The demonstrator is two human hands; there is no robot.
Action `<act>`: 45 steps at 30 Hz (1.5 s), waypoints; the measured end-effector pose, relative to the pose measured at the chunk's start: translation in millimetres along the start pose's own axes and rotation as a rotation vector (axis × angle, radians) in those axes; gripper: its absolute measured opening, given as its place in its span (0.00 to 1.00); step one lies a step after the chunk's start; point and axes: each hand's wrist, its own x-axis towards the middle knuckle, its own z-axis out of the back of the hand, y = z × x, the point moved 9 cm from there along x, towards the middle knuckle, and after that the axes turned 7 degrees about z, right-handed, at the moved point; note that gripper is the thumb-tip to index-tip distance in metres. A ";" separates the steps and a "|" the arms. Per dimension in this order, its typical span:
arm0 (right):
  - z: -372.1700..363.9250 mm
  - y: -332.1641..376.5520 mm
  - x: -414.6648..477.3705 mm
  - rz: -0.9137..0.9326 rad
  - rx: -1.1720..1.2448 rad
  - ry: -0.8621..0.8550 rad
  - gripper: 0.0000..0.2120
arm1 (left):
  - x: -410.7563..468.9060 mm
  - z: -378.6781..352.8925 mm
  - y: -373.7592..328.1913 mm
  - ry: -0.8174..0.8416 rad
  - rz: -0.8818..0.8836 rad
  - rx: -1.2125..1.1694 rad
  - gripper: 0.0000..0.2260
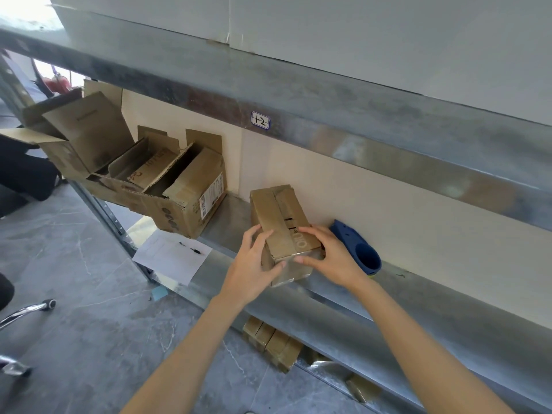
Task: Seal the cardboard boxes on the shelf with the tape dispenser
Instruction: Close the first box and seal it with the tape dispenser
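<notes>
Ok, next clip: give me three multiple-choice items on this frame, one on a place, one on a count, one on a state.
1. Where does the blue plastic tape dispenser lie?
A. On the floor.
B. On the grey metal shelf, right of the small brown cardboard box.
C. In one of the hands.

2. How many hands grip the small brown cardboard box?
A. None.
B. One.
C. Two.

3. How are the large brown cardboard boxes at the left?
A. Flaps open.
B. Taped shut.
C. Folded flat.

Answers: 1 B, it lies on the shelf beside the box, in neither hand. 2 C, the left hand and the right hand both clasp its near end. 3 A, their flaps stand up and the insides show.
</notes>
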 end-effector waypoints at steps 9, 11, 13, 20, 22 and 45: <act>56.3 -46.5 -22.9 -0.128 -0.412 -0.200 0.22 | -5.2 24.6 8.2 -0.029 -0.018 0.346 0.36; 57.0 -63.0 -29.5 -0.187 -0.543 -0.161 0.23 | -4.2 30.3 7.6 -0.073 -0.020 0.433 0.38; 52.7 -80.3 -33.9 -0.247 -0.602 -0.084 0.26 | -3.3 32.6 6.0 -0.102 -0.030 0.505 0.37; 38.3 -103.2 -28.4 -0.314 -0.481 0.045 0.32 | -5.1 24.4 0.5 -0.087 -0.023 0.625 0.34; 37.2 -107.2 -25.7 -0.334 -0.462 0.065 0.34 | -6.0 23.1 0.4 -0.082 -0.017 0.640 0.34; 82.4 -48.6 -23.5 -0.202 -0.338 -0.047 0.26 | 9.2 41.2 -14.4 -0.145 -0.037 0.575 0.26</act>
